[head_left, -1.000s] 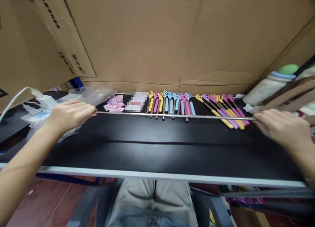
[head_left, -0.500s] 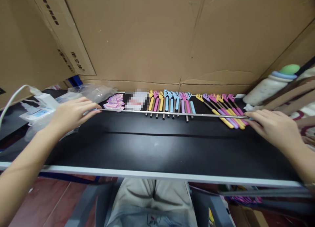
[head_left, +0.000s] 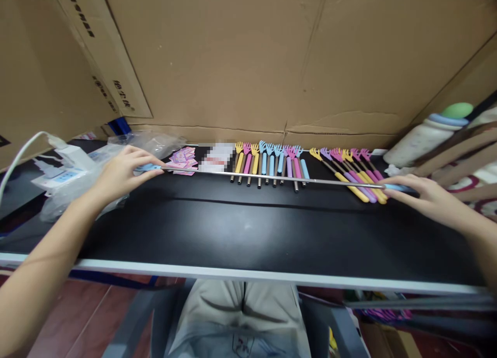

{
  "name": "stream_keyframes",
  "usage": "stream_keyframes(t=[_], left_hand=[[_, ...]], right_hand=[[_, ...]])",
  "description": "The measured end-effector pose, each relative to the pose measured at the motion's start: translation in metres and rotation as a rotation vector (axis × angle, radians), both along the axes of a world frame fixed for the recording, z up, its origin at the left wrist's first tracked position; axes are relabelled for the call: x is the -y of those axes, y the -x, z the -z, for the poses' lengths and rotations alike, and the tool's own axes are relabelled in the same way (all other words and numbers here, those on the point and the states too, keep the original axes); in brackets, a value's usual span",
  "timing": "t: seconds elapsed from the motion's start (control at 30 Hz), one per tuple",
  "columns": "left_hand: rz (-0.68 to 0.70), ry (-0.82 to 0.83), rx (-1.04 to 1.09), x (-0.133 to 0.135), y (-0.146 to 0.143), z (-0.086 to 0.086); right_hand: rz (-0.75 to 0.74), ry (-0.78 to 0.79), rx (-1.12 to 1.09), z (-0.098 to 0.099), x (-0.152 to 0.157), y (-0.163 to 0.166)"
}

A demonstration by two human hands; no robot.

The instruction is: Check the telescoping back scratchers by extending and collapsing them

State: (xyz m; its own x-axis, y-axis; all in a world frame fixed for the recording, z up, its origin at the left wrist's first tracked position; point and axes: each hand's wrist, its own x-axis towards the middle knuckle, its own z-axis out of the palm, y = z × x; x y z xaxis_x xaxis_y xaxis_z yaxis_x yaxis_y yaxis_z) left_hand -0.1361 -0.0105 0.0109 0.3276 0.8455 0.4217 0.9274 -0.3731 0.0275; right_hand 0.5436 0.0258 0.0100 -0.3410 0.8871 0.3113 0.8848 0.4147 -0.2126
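Note:
A telescopic back scratcher (head_left: 272, 178), light blue at both ends, is stretched out long and level above the black table. My left hand (head_left: 124, 174) pinches its blue end at the left; the claw is mostly hidden by the fingers. On the right, my right hand (head_left: 419, 192) grips the blue handle between thumb and fingers. Behind the rod lie several collapsed back scratchers (head_left: 272, 163) in yellow, pink, blue and purple, side by side. Further right, a slanted group of back scratchers (head_left: 353, 176) lies partly under the rod's line, close to my right hand.
Pink-purple cards (head_left: 183, 161) and a blurred white packet (head_left: 217, 157) lie at the back. A power strip (head_left: 64, 177) with plugs and clear plastic bags (head_left: 149, 144) occupy the left. A white bottle (head_left: 423, 135) leans at the right. Cardboard (head_left: 233, 62) walls the table's back.
Both hands have shifted their hold slightly, and more of the blue ends shows now. The left end of the rod has risen a little.

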Motion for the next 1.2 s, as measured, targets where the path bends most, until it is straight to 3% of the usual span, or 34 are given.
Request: stream_keyframes(t=[0.37, 0.57, 0.67, 0.83, 0.97, 1.2], left_hand=[[-0.027, -0.229, -0.023, 0.004, -0.001, 0.004], [0.044, -0.245, 0.041, -0.003, -0.004, 0.002], [0.150, -0.215, 0.038, -0.004, -0.034, 0.003], [0.379, -0.316, -0.025, 0.000, -0.120, 0.002], [0.399, -0.435, 0.000, 0.007, -0.162, -0.004], [0.417, -0.476, -0.017, 0.008, -0.192, -0.005]], right_hand=[[0.104, -0.131, -0.146, 0.002, 0.015, 0.013], [0.179, -0.182, -0.186, -0.010, 0.015, 0.031], [0.050, -0.138, -0.179, -0.016, 0.020, 0.070], [-0.283, -0.104, -0.172, -0.022, 0.037, 0.164], [-0.324, -0.186, -0.178, -0.025, 0.048, 0.209], [-0.348, -0.176, -0.182, -0.026, 0.052, 0.238]])
